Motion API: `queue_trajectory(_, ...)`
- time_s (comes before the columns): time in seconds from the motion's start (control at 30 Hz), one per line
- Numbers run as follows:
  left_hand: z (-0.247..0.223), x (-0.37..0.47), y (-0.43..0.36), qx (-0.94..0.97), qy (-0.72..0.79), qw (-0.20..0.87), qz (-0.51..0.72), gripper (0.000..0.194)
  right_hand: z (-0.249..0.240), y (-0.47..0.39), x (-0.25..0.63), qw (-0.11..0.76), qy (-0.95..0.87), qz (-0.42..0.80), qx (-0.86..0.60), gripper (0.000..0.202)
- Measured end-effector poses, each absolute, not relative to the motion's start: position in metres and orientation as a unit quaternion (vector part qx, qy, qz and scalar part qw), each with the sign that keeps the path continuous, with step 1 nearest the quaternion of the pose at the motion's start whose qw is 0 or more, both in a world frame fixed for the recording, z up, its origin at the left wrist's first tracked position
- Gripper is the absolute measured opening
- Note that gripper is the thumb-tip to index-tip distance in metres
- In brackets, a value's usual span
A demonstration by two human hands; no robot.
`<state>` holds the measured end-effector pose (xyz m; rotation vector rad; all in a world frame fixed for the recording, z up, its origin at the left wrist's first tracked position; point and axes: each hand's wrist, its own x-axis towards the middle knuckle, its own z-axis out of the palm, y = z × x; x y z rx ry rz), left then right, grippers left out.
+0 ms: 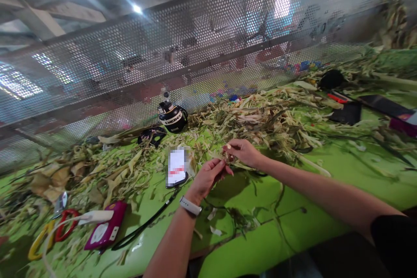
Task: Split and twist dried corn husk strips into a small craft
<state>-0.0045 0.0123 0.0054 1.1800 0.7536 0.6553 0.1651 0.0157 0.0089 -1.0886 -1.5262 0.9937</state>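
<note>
My left hand (210, 176), with a pale band on its wrist, is closed in a pinch above the green table (280, 230). My right hand (243, 152) is just beyond it, also pinched, so the fingertips of both nearly meet. Between them shows a thin, pale corn husk strip (229, 156), partly hidden by the fingers. Behind my hands lies a heap of dry corn husks (270, 117). Loose shreds are scattered below them on the tabletop.
Left of my hands lie a phone (177, 167) on a black strap, a magenta power bank (106, 228) with white cable, and red-yellow scissors (67, 223). A dark bottle (171, 117) stands behind. A perforated metal screen (208, 47) borders the table; people show through it.
</note>
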Motion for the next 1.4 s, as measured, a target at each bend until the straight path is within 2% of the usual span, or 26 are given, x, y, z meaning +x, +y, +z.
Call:
queue_trajectory(0.1,0.005,-0.007,0.013,0.559,0.363,0.693,0.276,0.036,0.011,0.013,0.162,0.500,-0.608,0.404,-0.465,0.039)
queue_trajectory(0.23,0.005,-0.006,0.012,0.561,0.353,0.693,0.284,0.033,0.015,0.014,0.163,0.497,-0.575,0.455,-0.464,0.039)
queue_trajectory(0.33,0.005,-0.004,0.012,0.528,0.345,0.697,0.341,0.026,0.021,0.017,0.172,0.442,-0.575,0.505,-0.467,0.044)
queue_trajectory(0.43,0.004,-0.003,0.014,0.521,0.360,0.663,0.399,0.029,0.028,0.015,0.179,0.366,-0.586,0.556,-0.463,0.055)
queue_trajectory(0.57,0.004,-0.003,0.019,0.546,0.403,0.612,0.406,0.034,0.028,0.008,0.174,0.292,-0.616,0.612,-0.400,0.045)
queue_trajectory(0.77,0.012,-0.003,0.020,0.538,0.448,0.564,0.438,0.036,0.022,0.005,0.165,0.312,-0.698,0.513,-0.391,0.040)
queue_trajectory(0.93,0.013,-0.003,0.021,0.521,0.443,0.574,0.451,0.031,0.022,0.008,0.167,0.318,-0.692,0.505,-0.407,0.042)
queue_trajectory(1.13,0.003,-0.001,0.024,0.492,0.368,0.616,0.493,0.030,0.015,0.010,0.166,0.453,-0.495,0.619,-0.408,0.040)
queue_trajectory(1.23,0.003,0.002,0.022,0.479,0.363,0.600,0.528,0.027,0.012,0.005,0.160,0.425,-0.426,0.697,-0.391,0.033)
queue_trajectory(1.4,0.010,0.007,0.013,0.432,0.355,0.648,0.518,0.032,0.014,-0.006,0.152,0.352,-0.446,0.762,-0.310,0.041)
